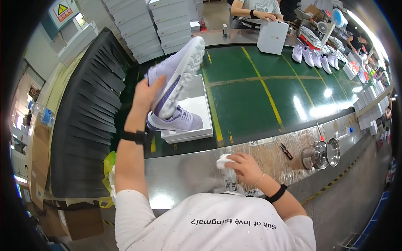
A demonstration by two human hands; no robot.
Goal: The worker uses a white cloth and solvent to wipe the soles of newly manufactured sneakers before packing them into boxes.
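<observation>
My left hand (147, 93) grips a lavender sneaker (176, 71), raised and tilted so its chunky white sole faces right. Below it a second lavender sneaker (182, 119) rests at the near end of an open white shoebox (202, 104); the held shoe hides part of both. Over the near metal edge of the table, my right hand (246, 168) is closed round a small white wad (224, 161), perhaps cloth or paper. I cannot make out its exact kind.
A green conveyor belt (238, 98) with yellow lines runs rightward. A co-worker's hands hold a white box (272, 37) across it. Lavender sneakers (312, 57) line the far right. Near right are black-and-red snips (286, 151) and a metal pot (314, 154). Shoeboxes (140, 27) stack behind.
</observation>
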